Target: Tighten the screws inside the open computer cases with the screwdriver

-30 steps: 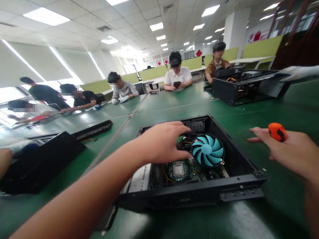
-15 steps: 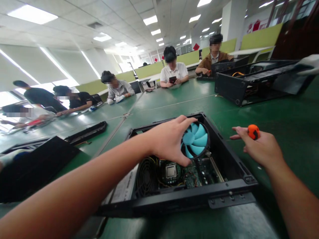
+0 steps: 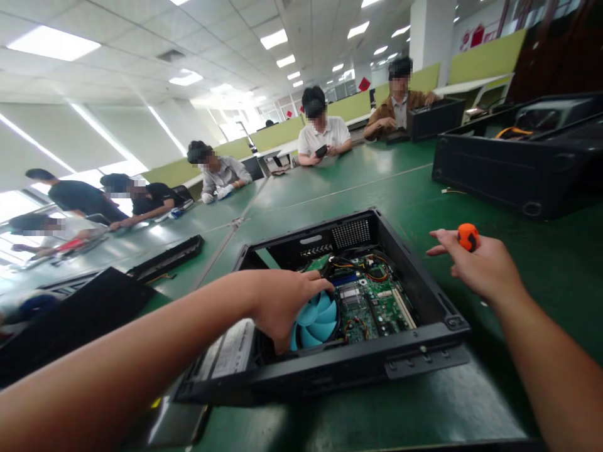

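My left hand (image 3: pixel 282 304) reaches into an open black computer case (image 3: pixel 330 364) lying on its side. Its fingers are closed round the rim of a CPU cooler fan (image 3: pixel 316 320) with light blue blades, low over the motherboard (image 3: pixel 372 301). The fan covers the processor socket, so I cannot tell whether it touches the board. To the right of the case, my right hand (image 3: pixel 490 267) is raised above the table, fingers curled round a screwdriver (image 3: pixel 468 237). Only the screwdriver's orange and black handle end shows; the rest is hidden in the hand.
Another black computer case (image 3: pixel 499 169) stands at the right on the green table (image 3: pixel 292 220). A dark flat panel (image 3: pixel 89 320) and a long black strip (image 3: pixel 164 257) lie at the left. Several people sit round the far side, one with a case (image 3: pixel 438 117).
My left hand has lowered the fan and moved it left, from above the case's middle to over the processor socket. The right hand still holds the screwdriver. The case at the right has turned.
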The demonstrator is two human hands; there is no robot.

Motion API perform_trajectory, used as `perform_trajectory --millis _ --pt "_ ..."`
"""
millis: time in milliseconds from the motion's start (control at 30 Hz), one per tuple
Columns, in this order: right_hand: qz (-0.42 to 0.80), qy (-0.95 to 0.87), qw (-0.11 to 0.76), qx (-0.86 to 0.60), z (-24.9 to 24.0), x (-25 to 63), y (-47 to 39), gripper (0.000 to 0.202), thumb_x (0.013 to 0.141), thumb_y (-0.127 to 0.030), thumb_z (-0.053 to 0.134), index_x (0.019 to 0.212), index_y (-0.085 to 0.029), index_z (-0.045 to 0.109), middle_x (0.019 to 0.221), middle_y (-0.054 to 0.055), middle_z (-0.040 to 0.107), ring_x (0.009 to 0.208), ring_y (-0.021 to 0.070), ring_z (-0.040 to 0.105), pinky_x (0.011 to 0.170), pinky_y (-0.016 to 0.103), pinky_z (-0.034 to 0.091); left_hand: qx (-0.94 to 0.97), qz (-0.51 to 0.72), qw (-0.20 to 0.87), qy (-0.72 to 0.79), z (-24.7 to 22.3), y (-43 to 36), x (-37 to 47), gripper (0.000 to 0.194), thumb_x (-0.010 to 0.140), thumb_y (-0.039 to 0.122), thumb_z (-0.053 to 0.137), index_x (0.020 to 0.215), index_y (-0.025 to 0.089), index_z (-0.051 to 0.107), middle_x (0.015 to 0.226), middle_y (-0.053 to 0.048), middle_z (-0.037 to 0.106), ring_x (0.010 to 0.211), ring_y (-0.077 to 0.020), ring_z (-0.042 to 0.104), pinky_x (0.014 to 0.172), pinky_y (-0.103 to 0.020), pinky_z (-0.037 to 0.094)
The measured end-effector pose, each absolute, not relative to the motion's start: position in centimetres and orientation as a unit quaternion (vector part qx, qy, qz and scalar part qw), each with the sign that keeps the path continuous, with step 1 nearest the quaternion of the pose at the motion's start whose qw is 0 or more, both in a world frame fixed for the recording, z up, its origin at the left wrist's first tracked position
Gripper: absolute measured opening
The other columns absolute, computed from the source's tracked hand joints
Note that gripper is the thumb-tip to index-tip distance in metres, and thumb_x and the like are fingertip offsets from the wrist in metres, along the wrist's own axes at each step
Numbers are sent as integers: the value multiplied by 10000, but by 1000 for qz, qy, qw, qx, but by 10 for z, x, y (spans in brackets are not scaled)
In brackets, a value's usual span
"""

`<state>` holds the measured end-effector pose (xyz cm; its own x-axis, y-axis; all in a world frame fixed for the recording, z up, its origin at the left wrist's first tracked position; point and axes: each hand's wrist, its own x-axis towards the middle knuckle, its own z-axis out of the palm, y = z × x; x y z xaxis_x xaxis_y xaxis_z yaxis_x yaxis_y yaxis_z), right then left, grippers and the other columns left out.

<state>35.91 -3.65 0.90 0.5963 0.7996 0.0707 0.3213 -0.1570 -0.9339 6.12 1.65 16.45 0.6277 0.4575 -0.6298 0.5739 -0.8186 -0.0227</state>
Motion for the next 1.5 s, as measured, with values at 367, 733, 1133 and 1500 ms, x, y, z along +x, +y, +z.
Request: perform_trajectory --millis 367,733,1133,1500 --pt "258 -423 510 -703 0 355 -35 561 801 -682 566 1015 -195 743 864 78 762 546 170 618 530 275 463 932 -268 12 243 157 14 46 1050 510 404 805 1452 298 353 1524 -88 432 1142 -345 636 940 -423 508" --pt "255 -445 490 -705 -2 354 -36 573 803 -699 551 1028 -207 738 806 54 748 473 143 562 504 267 449 921 -291 -97 242 138 4 45 1065 587 431 727 1501 171 246 1527 -213 369 992 -379 682 809 -474 553" --pt "248 -469 488 -693 -1 355 -36 600 823 -697 527 1006 -168 744 774 60 734 483 149 550 516 280 425 899 -332 97 270 169 13 54 1120 454 237 834 1444 287 313 1452 -95 486 1095 -328 652 935 -379 528" --pt "219 -505 475 -687 3 350 -40 528 857 -639 520 868 -167 755 735 51 725 703 235 658 642 318 424 910 -305 -6 282 165 12 52 1124 495 337 781 1480 210 256 1459 -160 444 1019 -352 666 872 -435 550"
